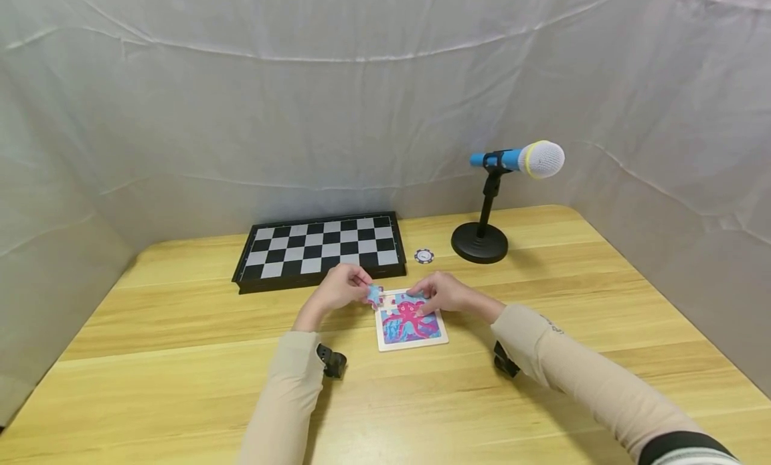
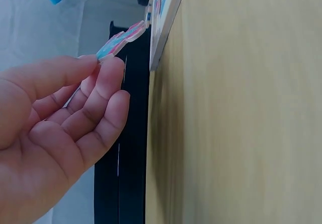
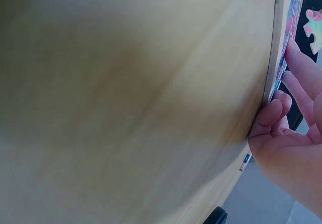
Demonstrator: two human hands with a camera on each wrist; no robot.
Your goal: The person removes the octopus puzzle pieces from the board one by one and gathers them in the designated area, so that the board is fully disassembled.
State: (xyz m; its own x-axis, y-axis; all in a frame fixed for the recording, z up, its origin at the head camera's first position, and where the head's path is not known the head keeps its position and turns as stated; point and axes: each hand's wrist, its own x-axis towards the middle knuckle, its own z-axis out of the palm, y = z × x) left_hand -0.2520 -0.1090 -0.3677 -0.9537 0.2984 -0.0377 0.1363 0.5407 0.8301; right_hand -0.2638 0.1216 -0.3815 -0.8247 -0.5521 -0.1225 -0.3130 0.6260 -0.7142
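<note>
My left hand (image 1: 345, 288) pinches a small jigsaw piece (image 1: 375, 296), blue and pink, between thumb and fingertips. The piece is raised at the upper left corner of a white-framed jigsaw puzzle (image 1: 411, 344) with a pink octopus on blue. In the left wrist view the piece (image 2: 121, 40) is tilted beside the frame. My right hand (image 1: 446, 293) holds the puzzle's upper right corner, its thumb on the picture. In the right wrist view, curled fingers (image 3: 271, 114) lie against the frame's edge (image 3: 273, 58). A pale gap shows in the puzzle's upper left.
A black-and-white chessboard (image 1: 325, 244) lies behind the left hand. A poker chip (image 1: 424, 255) is to its right. Farther right, a blue microphone (image 1: 512, 159) sits on a black stand (image 1: 480, 243). Grey-white cloth (image 1: 337, 117) hangs around the wooden table (image 1: 181, 385).
</note>
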